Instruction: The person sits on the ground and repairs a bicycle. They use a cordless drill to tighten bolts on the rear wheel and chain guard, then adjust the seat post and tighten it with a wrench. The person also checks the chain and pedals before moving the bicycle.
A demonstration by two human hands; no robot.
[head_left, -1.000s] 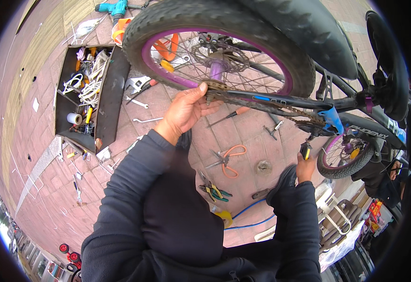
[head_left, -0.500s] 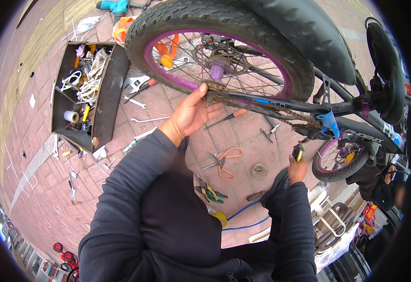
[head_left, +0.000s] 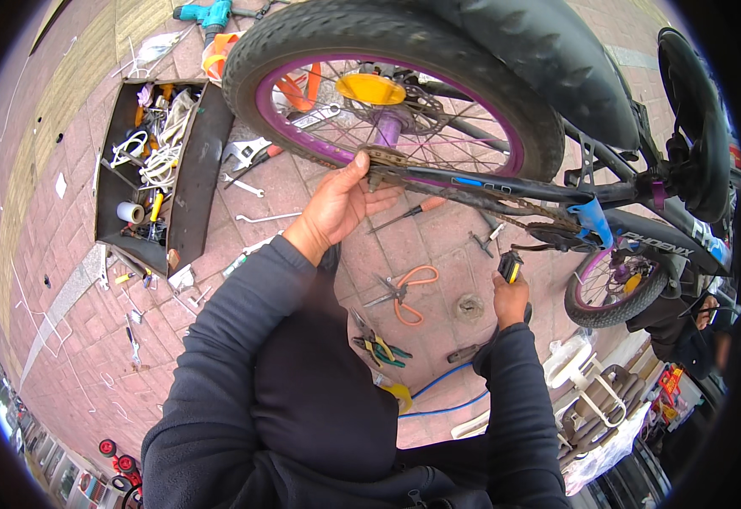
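A bicycle with a purple-rimmed rear wheel (head_left: 519, 157) leans across the upper right. My left hand (head_left: 337, 204) is at the rear end of its frame, by the hub; the thumb presses on top near the chain (head_left: 387, 158) and the fingers reach behind. My right hand (head_left: 510, 297) is closed around a black pedal (head_left: 509, 266) with a yellow reflector strip, below the crank. Between the spokes a yellow reflector (head_left: 370, 89) shows near the purple hub (head_left: 387, 127). The chain runs along the frame tube toward the crank.
An open toolbox (head_left: 209, 170) full of tools and white cable stands left. On the paving lie orange-handled scissors (head_left: 400, 295), pliers (head_left: 379, 343), an adjustable wrench (head_left: 243, 153), a tape roll (head_left: 470, 306) and a blue cable (head_left: 438, 409). A teal drill (head_left: 209, 13) lies far left. Another person's hand (head_left: 706, 312) shows right.
My right hand has moved left and slightly up with the pedal. The rear wheel has turned, bringing its yellow reflector rightward and up to the hub. My left hand has stayed nearly still.
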